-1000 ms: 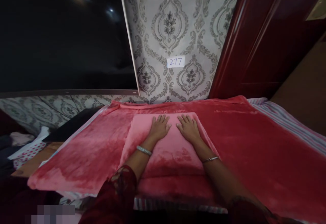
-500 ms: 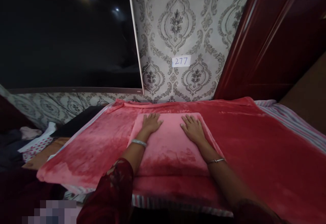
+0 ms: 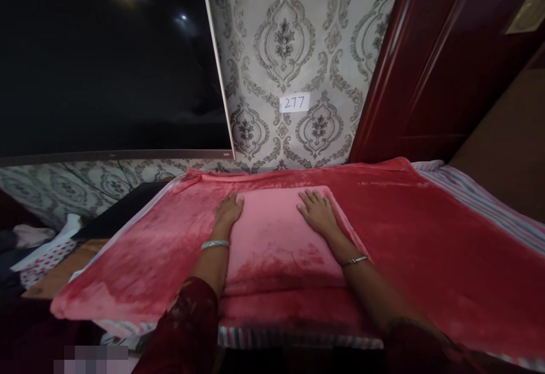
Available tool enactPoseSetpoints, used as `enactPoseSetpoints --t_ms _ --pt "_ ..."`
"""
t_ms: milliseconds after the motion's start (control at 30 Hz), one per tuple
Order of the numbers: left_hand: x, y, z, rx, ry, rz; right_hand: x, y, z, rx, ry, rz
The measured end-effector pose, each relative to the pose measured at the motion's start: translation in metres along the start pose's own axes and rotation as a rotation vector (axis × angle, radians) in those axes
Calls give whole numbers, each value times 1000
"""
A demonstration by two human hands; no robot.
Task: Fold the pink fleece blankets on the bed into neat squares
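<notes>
A folded pink plush cloth (image 3: 276, 232) lies in the middle of a larger red plush blanket (image 3: 409, 238); whether it is a garment or a small blanket I cannot tell. My left hand (image 3: 229, 210) rests at its far left edge, fingers stretched out and pointing away from me. On the far right part of the same cloth, my right hand (image 3: 317, 210) lies flat with its fingers spread. Neither hand grips anything. Darker red patches show on the cloth's near half, above a crease along its front edge.
Striped fabric (image 3: 489, 198) shows beneath the blanket on the right and along the front edge. Behind stand a patterned wall with a paper label (image 3: 294, 102), a large dark screen (image 3: 106, 67) and a dark red door frame (image 3: 383, 79). Dotted cloth (image 3: 45, 260) lies at left.
My left hand has slid left from the top of the folded cloth to its left edge. My right hand stays flat on the cloth. The view has shifted slightly.
</notes>
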State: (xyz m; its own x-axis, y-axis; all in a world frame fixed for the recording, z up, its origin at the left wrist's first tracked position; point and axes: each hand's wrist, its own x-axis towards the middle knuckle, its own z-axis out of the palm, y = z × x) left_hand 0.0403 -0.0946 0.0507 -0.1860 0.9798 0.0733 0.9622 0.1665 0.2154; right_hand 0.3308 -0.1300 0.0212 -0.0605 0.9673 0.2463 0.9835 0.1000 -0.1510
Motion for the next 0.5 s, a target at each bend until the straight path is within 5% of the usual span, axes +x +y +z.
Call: enactPoseSetpoints --t_ms 267,500 --pt "-30 30 -23 64 140 189 3 0 -13 49 -83 7" --pt "-79 55 10 115 16 472 14 -25 -30 114 -142 -45"
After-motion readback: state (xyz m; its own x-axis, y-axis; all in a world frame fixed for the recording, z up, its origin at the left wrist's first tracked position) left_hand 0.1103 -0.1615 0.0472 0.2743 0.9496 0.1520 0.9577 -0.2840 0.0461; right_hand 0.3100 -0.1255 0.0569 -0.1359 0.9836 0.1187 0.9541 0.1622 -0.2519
